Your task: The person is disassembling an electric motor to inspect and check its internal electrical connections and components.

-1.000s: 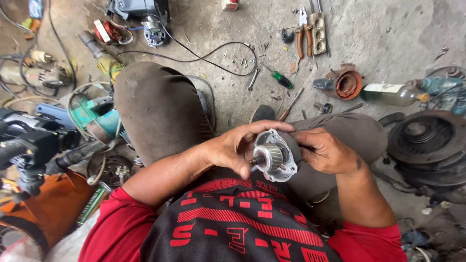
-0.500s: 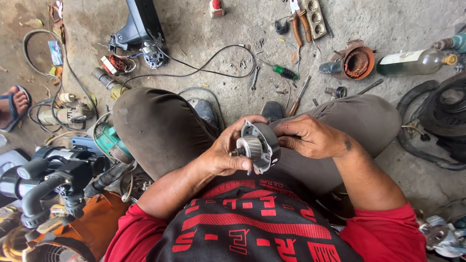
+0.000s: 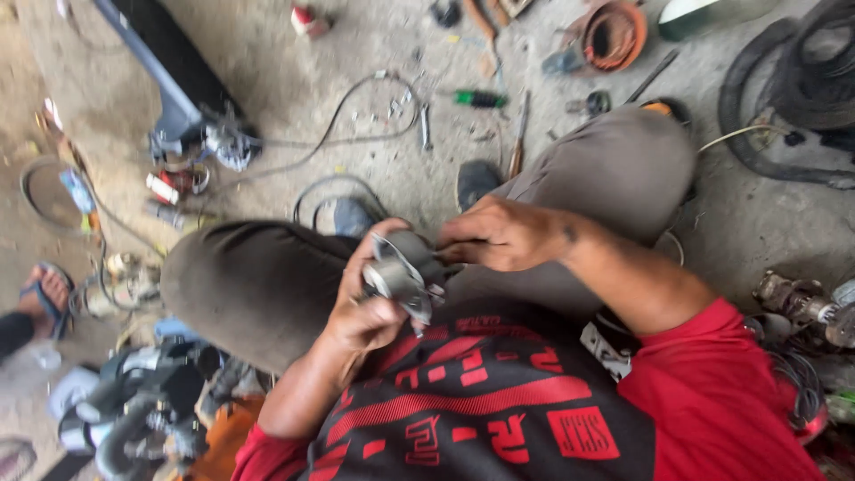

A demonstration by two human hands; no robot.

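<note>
A round grey metal machine part (image 3: 401,272), like a small motor housing, is held in front of my chest above my knees. My left hand (image 3: 365,307) grips it from below and behind, fingers wrapped around its body. From the right, my right hand (image 3: 499,233) pinches its upper edge. I am squatting in grey trousers and a red and black shirt. The frame is blurred, so the part's details are unclear.
The concrete floor is littered with tools: a green-handled screwdriver (image 3: 481,98), pliers, loose cable (image 3: 356,107), a copper-wound coil (image 3: 614,36) and a black tyre (image 3: 793,98). Motor parts (image 3: 142,410) lie at the lower left. Another person's sandalled foot (image 3: 44,294) is at the left edge.
The view has swung so that the floor clutter shifted up and right. Both hands tilted the metal part, turning its toothed face away; it stays held near my chest.
</note>
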